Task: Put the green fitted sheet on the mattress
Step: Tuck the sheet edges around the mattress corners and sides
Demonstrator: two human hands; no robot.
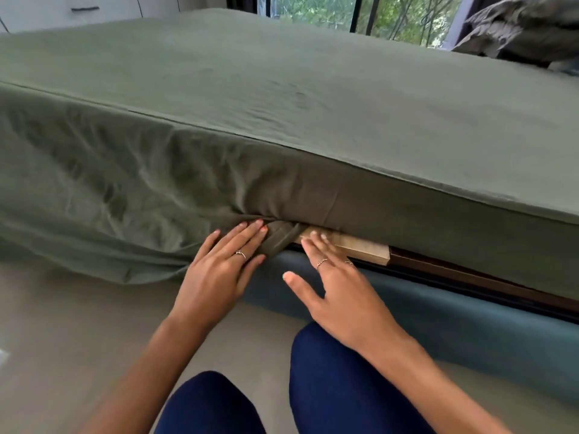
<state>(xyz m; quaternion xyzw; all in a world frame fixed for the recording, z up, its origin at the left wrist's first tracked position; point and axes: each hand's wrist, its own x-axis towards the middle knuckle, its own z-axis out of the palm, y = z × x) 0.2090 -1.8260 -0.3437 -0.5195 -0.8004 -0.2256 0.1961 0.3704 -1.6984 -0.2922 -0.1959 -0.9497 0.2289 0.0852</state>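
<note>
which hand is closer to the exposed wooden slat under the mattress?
Right. The right hand has its fingertips on the wooden slat. The left hand lies to the slat's left, its straight fingers pressing the bunched green fitted sheet, clear of the wood.

Single head-worn wide-angle view, looking forward and down from beside the near long edge of the mattress [313, 98]. The camera sits low and close: that edge crosses the frame from upper left to lower right, and the person's knees [338, 380] fill the bottom margin. The left hand [219, 270] and right hand [341, 296] lie at frame centre, at the lower rim of the near edge. The far edge and a window [407, 17] bound the top. Wide-angle distortion bows the straight edges. No second view is present.
</note>
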